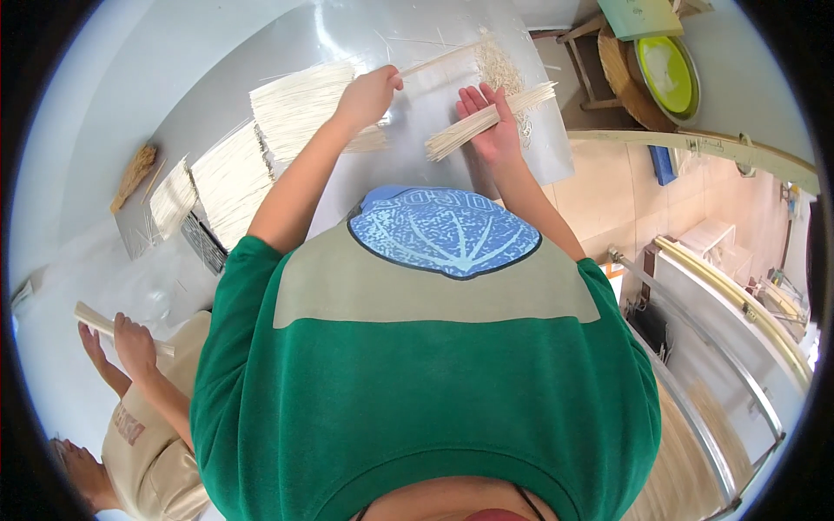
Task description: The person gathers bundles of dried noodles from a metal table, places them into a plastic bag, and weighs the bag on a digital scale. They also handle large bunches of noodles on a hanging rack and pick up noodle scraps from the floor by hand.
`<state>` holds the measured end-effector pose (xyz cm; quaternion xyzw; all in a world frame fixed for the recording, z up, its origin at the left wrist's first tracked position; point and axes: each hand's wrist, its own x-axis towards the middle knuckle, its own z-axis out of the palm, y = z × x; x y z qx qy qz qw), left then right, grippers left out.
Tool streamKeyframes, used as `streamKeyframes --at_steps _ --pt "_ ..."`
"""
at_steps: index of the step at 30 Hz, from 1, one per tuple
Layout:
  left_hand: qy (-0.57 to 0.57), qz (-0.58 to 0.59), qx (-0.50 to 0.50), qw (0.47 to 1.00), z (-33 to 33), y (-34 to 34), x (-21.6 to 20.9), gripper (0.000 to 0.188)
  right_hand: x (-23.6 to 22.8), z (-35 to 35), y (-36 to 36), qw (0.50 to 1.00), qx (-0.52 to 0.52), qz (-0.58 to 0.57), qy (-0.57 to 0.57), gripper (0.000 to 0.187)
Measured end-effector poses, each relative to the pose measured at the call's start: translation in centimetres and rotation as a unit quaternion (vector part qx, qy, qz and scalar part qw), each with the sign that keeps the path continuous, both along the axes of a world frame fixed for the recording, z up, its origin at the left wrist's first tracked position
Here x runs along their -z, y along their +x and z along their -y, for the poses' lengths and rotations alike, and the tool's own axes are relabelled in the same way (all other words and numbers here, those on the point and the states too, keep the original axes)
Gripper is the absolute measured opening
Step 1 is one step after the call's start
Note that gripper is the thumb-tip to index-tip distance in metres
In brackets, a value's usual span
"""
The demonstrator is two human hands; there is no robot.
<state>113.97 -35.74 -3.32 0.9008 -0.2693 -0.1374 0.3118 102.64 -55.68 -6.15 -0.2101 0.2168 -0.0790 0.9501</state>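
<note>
At the metal table, my left hand (367, 98) is closed in a pinch on a few thin dried noodle strands (443, 57), which stretch rightward toward a heap of short broken noodle pieces (497, 68). My right hand (499, 143) is palm up with its fingers stretched out. Across that palm lies a bundle of straight dried noodles (459, 136), tilted up to the right, with the thumb alongside it. A wide flat stack of dried noodles (291, 113) rests beside my left wrist, partly hidden by the forearm.
More noodle stacks (230, 178) and a brush-like straw bundle (135, 178) lie to the left. A co-worker's hands (135, 343) hold another noodle bundle (100, 319) at lower left. A green basin (667, 74) stands at upper right. Metal rails (695, 321) run along the right.
</note>
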Motion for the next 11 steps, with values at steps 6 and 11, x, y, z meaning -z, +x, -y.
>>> streamKeyframes --at_steps 6,11 --pt "-0.059 0.034 -0.021 0.997 1.1 -6.0 -1.2 0.022 -3.8 -3.4 1.7 0.993 -0.057 0.091 -0.048 0.045" --pt "-0.052 0.18 -0.005 0.982 -1.2 -7.0 -3.0 0.021 -3.0 -2.1 3.3 0.987 -0.011 0.025 -0.156 0.032"
